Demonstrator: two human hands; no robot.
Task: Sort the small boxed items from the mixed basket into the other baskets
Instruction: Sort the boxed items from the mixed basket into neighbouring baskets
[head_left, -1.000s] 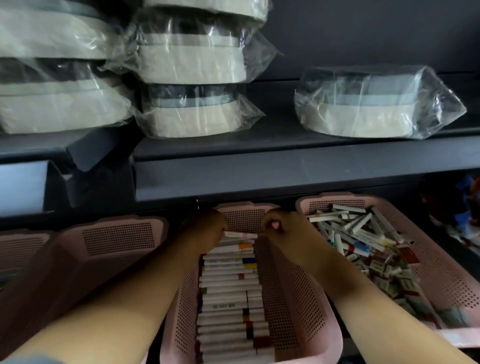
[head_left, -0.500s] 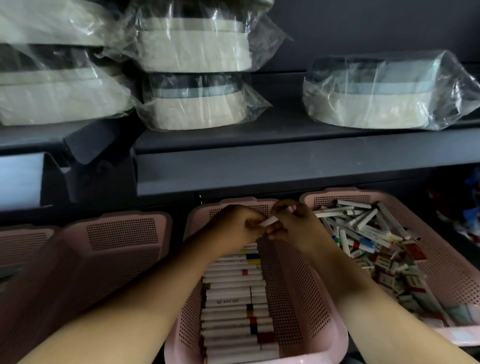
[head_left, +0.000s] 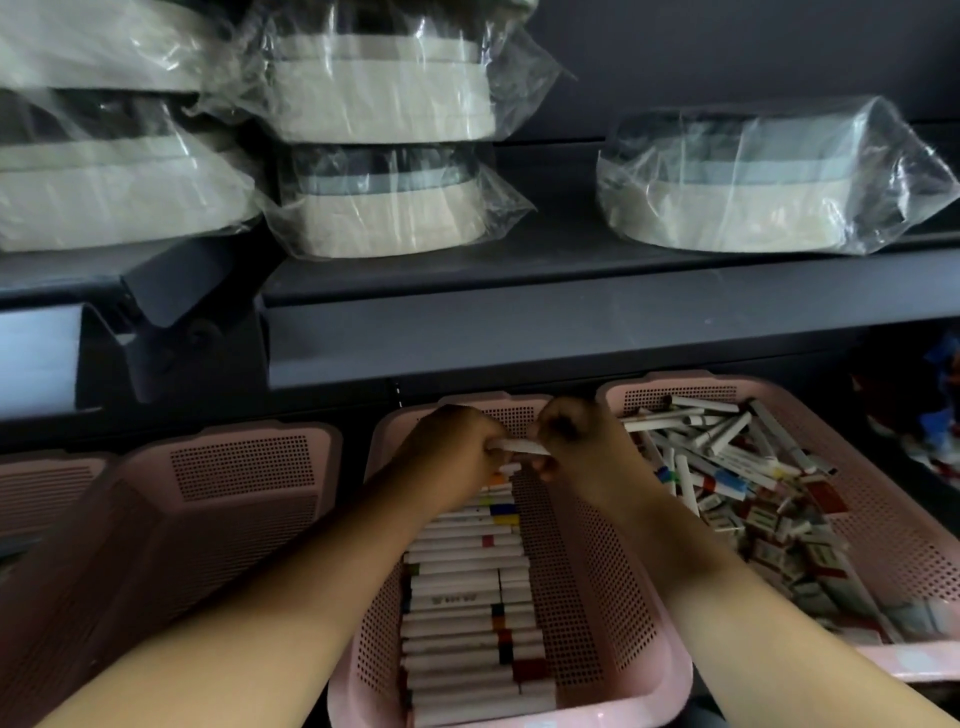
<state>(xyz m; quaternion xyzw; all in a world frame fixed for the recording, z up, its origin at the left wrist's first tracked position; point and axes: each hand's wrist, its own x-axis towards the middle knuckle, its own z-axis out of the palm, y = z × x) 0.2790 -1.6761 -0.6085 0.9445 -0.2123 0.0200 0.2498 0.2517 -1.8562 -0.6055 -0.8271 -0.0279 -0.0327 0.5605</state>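
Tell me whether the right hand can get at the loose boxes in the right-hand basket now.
Probably yes: the right hand is beside the open-topped mixed basket, nothing between, but it must first release the white box it pinches.

Shop stockroom: dark shelving (head_left: 571, 332), plastic-wrapped goods (head_left: 748, 182), pink sorting baskets (head_left: 234, 467).

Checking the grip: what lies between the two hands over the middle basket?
A slim white box spans it, ends held by left hand and right hand, per the head view.
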